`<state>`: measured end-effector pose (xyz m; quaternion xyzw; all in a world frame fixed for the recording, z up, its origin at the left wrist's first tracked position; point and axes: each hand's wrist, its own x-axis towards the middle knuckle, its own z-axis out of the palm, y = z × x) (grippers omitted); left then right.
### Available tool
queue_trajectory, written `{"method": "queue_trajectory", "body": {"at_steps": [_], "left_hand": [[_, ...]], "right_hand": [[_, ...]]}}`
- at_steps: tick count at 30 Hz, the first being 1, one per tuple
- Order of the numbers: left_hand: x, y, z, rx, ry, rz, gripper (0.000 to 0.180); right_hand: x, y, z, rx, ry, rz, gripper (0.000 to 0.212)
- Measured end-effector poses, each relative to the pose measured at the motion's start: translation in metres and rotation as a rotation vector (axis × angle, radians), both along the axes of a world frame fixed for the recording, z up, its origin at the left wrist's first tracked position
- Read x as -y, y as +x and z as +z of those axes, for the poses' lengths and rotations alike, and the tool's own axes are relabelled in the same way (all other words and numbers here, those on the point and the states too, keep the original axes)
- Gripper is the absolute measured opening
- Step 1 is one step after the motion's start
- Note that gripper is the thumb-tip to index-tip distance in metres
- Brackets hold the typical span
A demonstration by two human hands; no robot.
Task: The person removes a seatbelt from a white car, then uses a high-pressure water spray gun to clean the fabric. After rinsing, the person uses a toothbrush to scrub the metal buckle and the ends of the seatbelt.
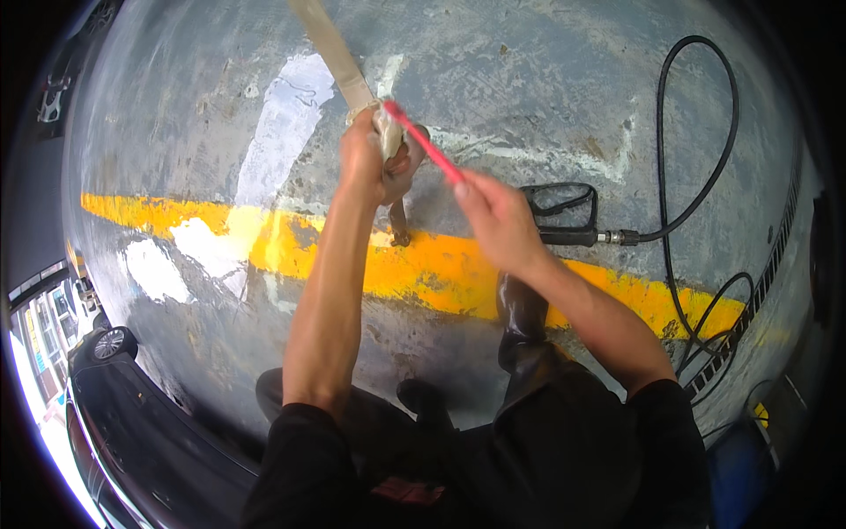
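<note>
My left hand (363, 159) is closed around a long, flat beige strap (339, 60) that runs up to the top edge of the view. A pale, crumpled-looking piece (389, 134) is bunched at the same grip; I cannot make out what it is. Below the fist hangs a short brown end (398, 222). My right hand (500, 216) holds a thin pinkish-red stick-like handle (430, 148), slanting up to the left. Its far tip reaches the pale piece beside my left fingers. Whether the tip carries bristles is too blurred to tell.
A black spray gun (568, 234) lies on the floor right of my right hand, its black hose (734, 132) looping away. A drain grate (775, 251) runs along the right. A worn yellow line (423, 278) crosses the grey floor. A dark car (132, 423) stands lower left.
</note>
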<state>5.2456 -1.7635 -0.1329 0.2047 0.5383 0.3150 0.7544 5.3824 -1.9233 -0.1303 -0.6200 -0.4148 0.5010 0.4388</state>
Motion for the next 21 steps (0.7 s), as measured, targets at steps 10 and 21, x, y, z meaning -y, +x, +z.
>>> {"method": "queue_trajectory", "body": {"at_steps": [10, 21], "left_hand": [[-0.008, -0.020, -0.001, -0.323, 0.429, -0.181, 0.070], [0.017, -0.029, 0.062, -0.854, 1.468, -1.239, 0.041]], "right_hand": [[0.030, -0.008, 0.000, 0.014, 0.084, 0.022, 0.033], [-0.059, 0.035, -0.002, -0.385, 0.044, 0.048, 0.031]]}}
